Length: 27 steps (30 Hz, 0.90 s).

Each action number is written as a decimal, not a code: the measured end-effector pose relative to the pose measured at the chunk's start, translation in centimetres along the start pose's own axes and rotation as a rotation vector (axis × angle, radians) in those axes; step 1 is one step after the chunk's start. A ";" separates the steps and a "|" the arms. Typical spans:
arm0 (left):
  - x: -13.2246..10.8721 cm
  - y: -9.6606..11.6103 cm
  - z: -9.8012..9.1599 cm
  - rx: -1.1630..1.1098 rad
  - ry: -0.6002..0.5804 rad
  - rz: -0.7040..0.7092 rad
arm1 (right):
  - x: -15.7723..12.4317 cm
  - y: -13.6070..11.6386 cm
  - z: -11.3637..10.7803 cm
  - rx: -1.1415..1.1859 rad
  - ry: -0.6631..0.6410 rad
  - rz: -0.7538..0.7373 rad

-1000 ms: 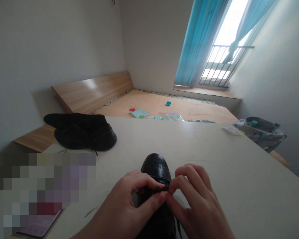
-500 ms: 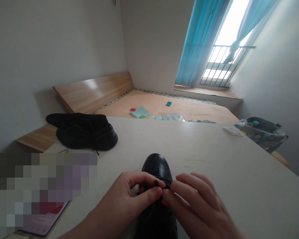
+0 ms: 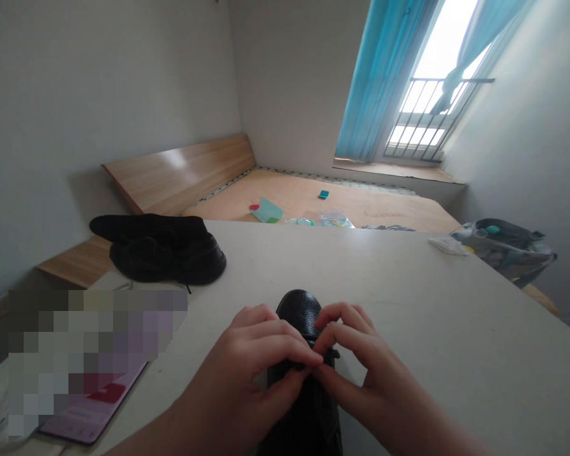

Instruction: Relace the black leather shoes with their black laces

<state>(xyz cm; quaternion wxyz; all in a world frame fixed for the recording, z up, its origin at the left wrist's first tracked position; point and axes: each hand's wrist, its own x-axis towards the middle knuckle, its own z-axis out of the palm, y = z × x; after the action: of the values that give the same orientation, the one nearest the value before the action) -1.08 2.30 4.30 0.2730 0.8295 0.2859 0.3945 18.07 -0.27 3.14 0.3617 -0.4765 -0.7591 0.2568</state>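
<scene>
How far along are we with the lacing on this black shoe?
Done: the black leather shoe stands on the table, toe pointing away. In hand: the left hand and right hand both pinch the lace just behind the toe. Left: no knot or bow shows, so the lacing looks unfinished, and the other black shoe lies untouched at the table's far left.

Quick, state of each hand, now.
Left hand: closed, pinching the thin black lace on the black grained-leather shoe.
Right hand: closed, pinching the same lace from the other side.
</scene>
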 end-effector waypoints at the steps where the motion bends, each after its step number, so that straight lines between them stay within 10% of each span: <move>1: 0.0 0.1 -0.1 0.041 0.006 0.054 | 0.1 0.0 0.1 0.040 0.002 0.020; 11: -0.7 0.1 0.0 0.290 0.019 0.279 | -0.4 -0.2 1.1 0.015 0.109 -0.101; 27: -1.1 -0.2 -0.3 0.394 0.085 0.257 | 0.4 -0.4 -0.3 0.520 -0.032 0.336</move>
<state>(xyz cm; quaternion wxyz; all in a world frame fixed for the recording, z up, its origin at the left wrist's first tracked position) -1.98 1.71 3.76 0.0413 0.8790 0.2607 0.3972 17.98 -0.06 3.72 0.4120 -0.4828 -0.5840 0.5060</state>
